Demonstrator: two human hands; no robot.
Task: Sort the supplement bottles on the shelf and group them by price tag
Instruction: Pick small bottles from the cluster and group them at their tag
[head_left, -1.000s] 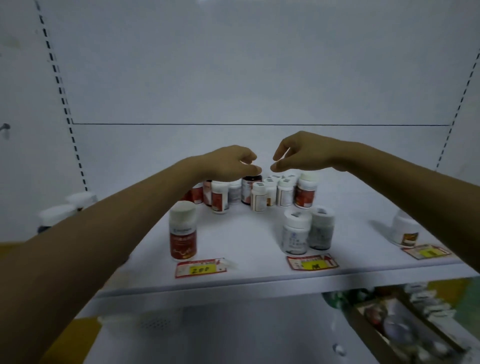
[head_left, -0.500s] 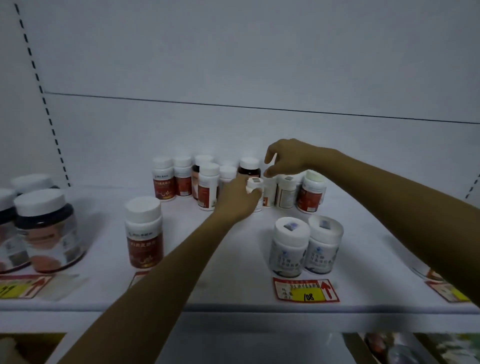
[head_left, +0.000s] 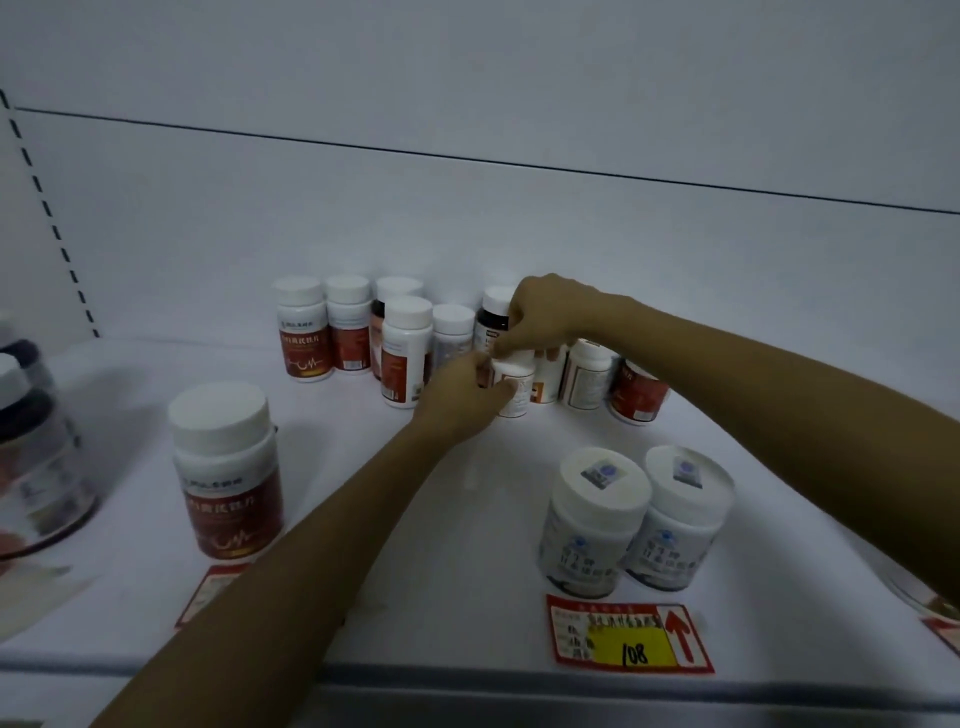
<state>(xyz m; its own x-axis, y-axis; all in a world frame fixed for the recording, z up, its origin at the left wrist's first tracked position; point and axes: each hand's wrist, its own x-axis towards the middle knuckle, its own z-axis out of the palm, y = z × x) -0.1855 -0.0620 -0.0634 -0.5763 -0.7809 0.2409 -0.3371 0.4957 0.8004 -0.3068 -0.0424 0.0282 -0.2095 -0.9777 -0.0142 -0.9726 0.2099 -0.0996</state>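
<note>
small bottle (head_left: 521, 379) | left hand (head_left: 462, 397) grips side | right hand (head_left: 545, 317) pinches cap

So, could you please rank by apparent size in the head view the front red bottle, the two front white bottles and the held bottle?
1. Front red bottle, slightly largest.
2. Left white bottle and right white bottle: alike.
3. Held bottle, but it is farther back, so unsure.

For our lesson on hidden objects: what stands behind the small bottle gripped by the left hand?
A dark bottle with a white cap shows behind the small bottle. The right hand covers part of it and anything farther back.
</note>
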